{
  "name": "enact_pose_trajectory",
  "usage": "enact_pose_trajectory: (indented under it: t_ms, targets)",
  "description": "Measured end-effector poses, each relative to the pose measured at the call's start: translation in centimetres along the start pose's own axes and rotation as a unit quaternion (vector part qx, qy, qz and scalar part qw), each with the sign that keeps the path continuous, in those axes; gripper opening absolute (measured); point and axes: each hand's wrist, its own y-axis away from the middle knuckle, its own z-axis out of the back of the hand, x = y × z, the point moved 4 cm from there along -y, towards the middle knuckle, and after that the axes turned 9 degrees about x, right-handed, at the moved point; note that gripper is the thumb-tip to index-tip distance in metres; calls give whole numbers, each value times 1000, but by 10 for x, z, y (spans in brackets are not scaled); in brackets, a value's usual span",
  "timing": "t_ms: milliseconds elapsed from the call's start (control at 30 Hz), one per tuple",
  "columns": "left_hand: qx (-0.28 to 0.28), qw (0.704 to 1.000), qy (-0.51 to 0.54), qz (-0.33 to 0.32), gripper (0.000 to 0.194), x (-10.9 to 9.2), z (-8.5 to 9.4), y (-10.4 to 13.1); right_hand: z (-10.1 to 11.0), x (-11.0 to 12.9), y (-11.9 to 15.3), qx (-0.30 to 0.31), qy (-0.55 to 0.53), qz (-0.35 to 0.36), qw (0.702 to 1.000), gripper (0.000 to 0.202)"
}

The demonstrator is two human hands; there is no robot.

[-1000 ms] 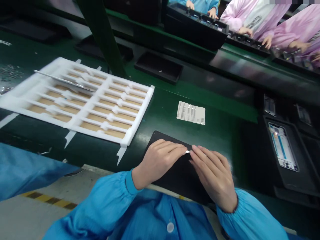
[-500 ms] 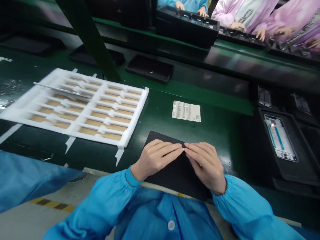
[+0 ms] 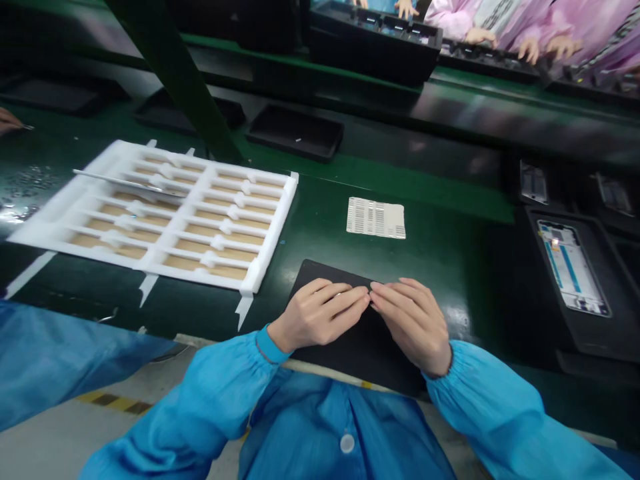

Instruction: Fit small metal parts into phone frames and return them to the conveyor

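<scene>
My left hand [image 3: 320, 312] and my right hand [image 3: 414, 325] meet at the fingertips above a dark mat [image 3: 357, 363] at the bench's front edge. Both have their fingers pressed together in a pinch. Whatever lies between the fingertips is tiny and mostly covered; a small bright glint shows at the left fingers. Beyond the mat lies a pale sheet [image 3: 376, 218] with rows of small silvery strips, touched by neither hand.
To the left, a white foam tray [image 3: 276, 230] has slots and a thin flat piece [image 3: 120, 181] lying across it. On the right, a phone frame [image 3: 574, 268] rests in a black tray [image 3: 613, 327]. Another black tray [image 3: 295, 132] stands behind. Co-workers' hands [image 3: 527, 50] are across the bench.
My fingertips remain together, with the left fingers slightly shifted and the bright speck between them less visible. At the far left, another person's hand with a thin tool has come into view.
</scene>
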Motion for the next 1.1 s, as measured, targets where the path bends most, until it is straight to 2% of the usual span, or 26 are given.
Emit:
enact_pose_trajectory:
  t_ms: [100,167,400,600,767,867,933,1000,1100]
  targets:
    - [-5,1000,3,-8,12,1,0,0,-2,-5,-5,-15,-128,-118,985,18]
    - [-10,1000,18,-7,10,2,1,1,-3,-4,-8,-10,-148,-138,979,16]
    - [-11,998,51,20,12,4,2,2,-5,3,-11,-34,-66,-67,995,21]
    - [-17,998,61,25,12,4,1,3,-2,3,-9,-20,-54,-42,997,27]
    - [-7,997,71,38,14,6,2,4,-7,3,3,1,30,29,999,42]
    - [-11,996,77,34,15,6,2,5,-10,3,8,11,70,57,996,44]
    - [2,996,78,49,17,5,0,5,-6,3,7,7,65,23,998,43]
    - [37,992,77,91,23,6,-3,3,3,1,2,-10,11,-57,998,41]
    - [111,976,113,150,28,8,3,-1,24,4,-4,-92,-117,-173,974,37]
